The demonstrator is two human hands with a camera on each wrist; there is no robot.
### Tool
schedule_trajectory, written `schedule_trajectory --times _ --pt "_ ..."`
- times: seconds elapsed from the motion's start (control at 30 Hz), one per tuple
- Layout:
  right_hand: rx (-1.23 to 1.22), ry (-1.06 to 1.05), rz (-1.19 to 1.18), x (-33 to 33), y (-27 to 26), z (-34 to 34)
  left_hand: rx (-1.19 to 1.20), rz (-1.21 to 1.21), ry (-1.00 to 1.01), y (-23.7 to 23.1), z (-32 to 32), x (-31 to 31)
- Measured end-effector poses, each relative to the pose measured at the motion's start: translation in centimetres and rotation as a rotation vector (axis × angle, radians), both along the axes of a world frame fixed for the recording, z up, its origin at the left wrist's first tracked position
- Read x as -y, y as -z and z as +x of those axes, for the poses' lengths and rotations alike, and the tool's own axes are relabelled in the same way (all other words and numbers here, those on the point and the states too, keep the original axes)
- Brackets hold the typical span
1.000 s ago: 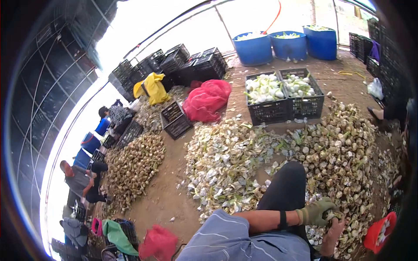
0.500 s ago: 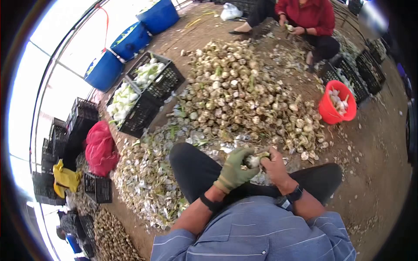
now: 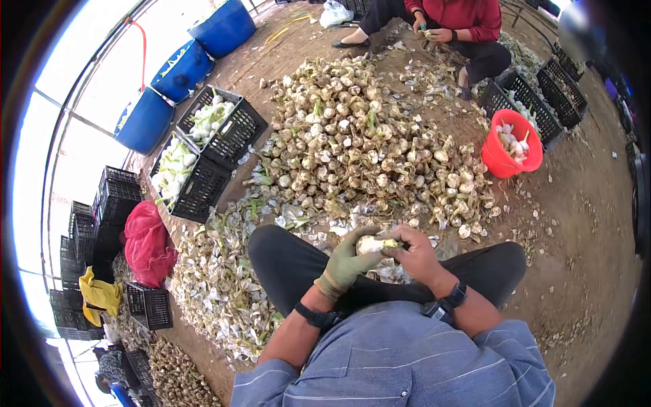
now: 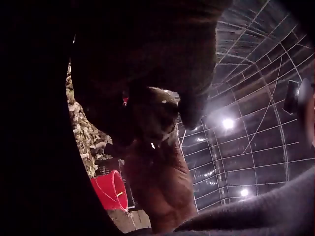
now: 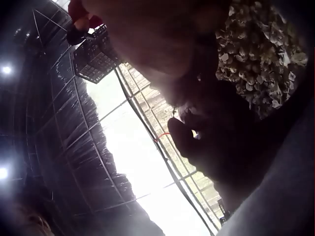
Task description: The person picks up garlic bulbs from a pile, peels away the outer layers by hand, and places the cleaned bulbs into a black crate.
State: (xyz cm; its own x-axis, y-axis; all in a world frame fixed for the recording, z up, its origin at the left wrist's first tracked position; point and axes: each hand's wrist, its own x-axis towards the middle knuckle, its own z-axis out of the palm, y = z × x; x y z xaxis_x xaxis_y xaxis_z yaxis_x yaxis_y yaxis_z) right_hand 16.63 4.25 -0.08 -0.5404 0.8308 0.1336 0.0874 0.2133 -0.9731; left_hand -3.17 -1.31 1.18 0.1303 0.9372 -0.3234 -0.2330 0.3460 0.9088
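In the head view, my left hand (image 3: 344,263), in a green work glove, grips a garlic bulb (image 3: 368,245) in front of my lap. The bulb's pale side shows, and its stem end points right. My bare right hand (image 3: 419,258) pinches that stem end with its thumb and fingers. Both hands are close together above my crossed legs. In the left wrist view, the gloved hand is a dark shape with the bare hand (image 4: 162,189) below it. The right wrist view is too dark for detail of the grip.
A heap of unpeeled garlic (image 3: 366,142) lies ahead, with loose skins (image 3: 217,292) to the left. A red bucket (image 3: 500,163) holds bulbs at the right. Black crates (image 3: 196,186) of white garlic and blue tubs (image 3: 146,122) stand left. A person in red (image 3: 461,20) sits beyond the heap.
The head view has swung right from the left side of the shelter to my lap and the heap. Since half a second ago, the bulb has turned, showing more pale surface and its stem.
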Motion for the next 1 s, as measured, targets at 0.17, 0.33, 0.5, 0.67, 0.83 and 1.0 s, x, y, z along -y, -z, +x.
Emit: schedule_trajectory --times 0.17,0.33,0.5,0.67,0.83,1.0 --pt "0.046 -0.144 0.306 -0.7 -0.6 0.6 0.471 -0.098 -0.015 2.0 -0.6 0.9" --pt "0.072 -0.134 0.236 -1.8 -0.9 1.2 0.402 -0.132 0.144 2.0 -0.8 0.6" --pt "0.052 0.152 0.133 -2.1 -0.5 2.1 0.291 -0.124 0.158 0.9 -1.2 0.7" --pt "-0.128 0.343 -0.314 -1.8 -0.1 3.0 0.42 -0.115 0.144 -0.1 -1.4 0.3" --pt "0.449 0.137 0.061 -1.4 0.9 3.4 0.458 -0.052 0.065 1.0 -1.5 0.3" --pt "0.264 0.086 0.143 -0.3 -4.7 1.7 0.268 -0.066 0.024 1.7 -1.1 0.6"
